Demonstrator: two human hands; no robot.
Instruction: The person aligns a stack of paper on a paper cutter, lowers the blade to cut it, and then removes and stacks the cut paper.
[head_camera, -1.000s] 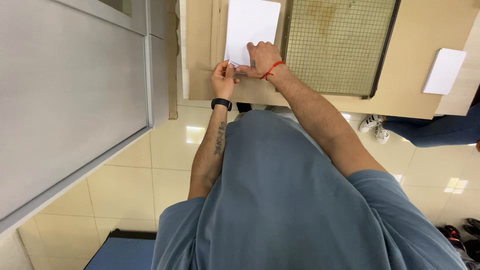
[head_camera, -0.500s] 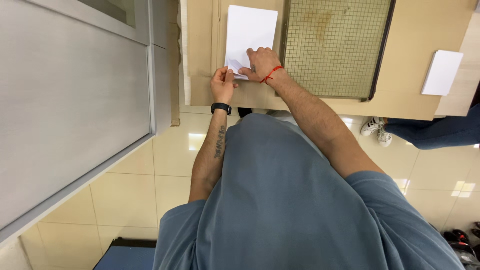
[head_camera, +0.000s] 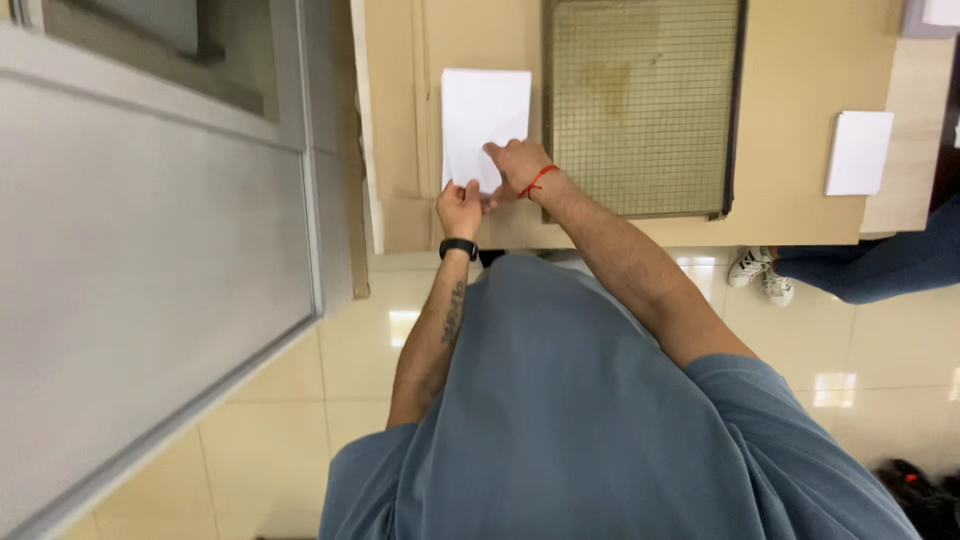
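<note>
A white sheet of paper (head_camera: 486, 120) lies flat on the tan desk (head_camera: 800, 90), just left of a square wire-mesh rack (head_camera: 640, 105) with a dark frame. Both hands work at the sheet's near edge. The left hand (head_camera: 460, 208), with a black band (head_camera: 458, 246) on its wrist, pinches the near left corner of the paper between thumb and fingers. The right hand (head_camera: 515, 160), with a red string (head_camera: 537, 180) around its wrist, lies palm down on the near right part of the sheet, fingers curled and pressing on it close to the left hand's fingertips. The two hands nearly touch each other.

Farther right on the desk, well apart from the hands, lies a small white pad (head_camera: 858, 152). Under the desk's right end, another person's legs in blue trousers (head_camera: 880, 268) and white sneakers (head_camera: 760, 275) rest on the glossy cream floor tiles (head_camera: 260, 440). A grey panel with a metal frame (head_camera: 150, 250) fills the left side of the view. The person's blue-grey shirt (head_camera: 600, 420) takes up the foreground.
</note>
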